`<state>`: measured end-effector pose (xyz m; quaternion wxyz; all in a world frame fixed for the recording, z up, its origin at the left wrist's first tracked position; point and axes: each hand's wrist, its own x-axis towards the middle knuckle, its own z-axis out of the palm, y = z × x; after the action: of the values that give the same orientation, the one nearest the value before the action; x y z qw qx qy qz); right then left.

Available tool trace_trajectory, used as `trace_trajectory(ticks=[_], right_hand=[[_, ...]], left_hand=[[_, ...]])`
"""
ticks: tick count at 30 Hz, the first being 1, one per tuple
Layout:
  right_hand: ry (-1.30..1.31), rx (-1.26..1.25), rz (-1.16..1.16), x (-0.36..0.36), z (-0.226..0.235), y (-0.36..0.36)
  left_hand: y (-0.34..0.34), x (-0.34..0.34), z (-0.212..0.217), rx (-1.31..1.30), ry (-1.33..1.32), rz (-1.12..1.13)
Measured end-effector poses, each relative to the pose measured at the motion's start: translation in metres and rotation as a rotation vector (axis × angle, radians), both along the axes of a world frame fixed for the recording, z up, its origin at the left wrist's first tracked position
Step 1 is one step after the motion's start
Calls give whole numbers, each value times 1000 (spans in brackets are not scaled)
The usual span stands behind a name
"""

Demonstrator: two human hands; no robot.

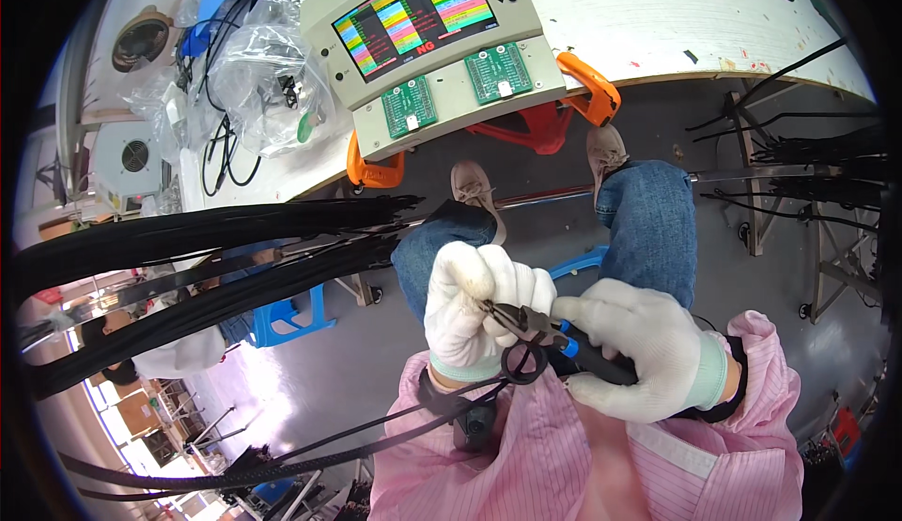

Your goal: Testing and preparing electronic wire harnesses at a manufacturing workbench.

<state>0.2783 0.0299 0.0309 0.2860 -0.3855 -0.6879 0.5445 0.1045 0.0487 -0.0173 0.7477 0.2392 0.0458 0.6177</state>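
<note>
White-gloved left hand (458, 319) curled fist-like, contents unclear, right hand (653, 352) beside it, clenched around dark pliers (534, 326).

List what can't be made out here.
Head: anything the left hand pinches; hidden by its fingers.
Head: handle ends of the pliers; covered by the right hand.
Head: left end of the black cable bundle; cut by rim.
Head: contents of plastic bag; blurred by creases.
</note>
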Motion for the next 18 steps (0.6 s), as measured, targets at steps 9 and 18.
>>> trace_trajectory(ticks=[9,18], right_hand=[[-255,177,3,10,-5,5],[-276,105,24,10,-2,6]], left_hand=[[1,-30,33,-119,903,99],[2,-20,42,-307,950,180]])
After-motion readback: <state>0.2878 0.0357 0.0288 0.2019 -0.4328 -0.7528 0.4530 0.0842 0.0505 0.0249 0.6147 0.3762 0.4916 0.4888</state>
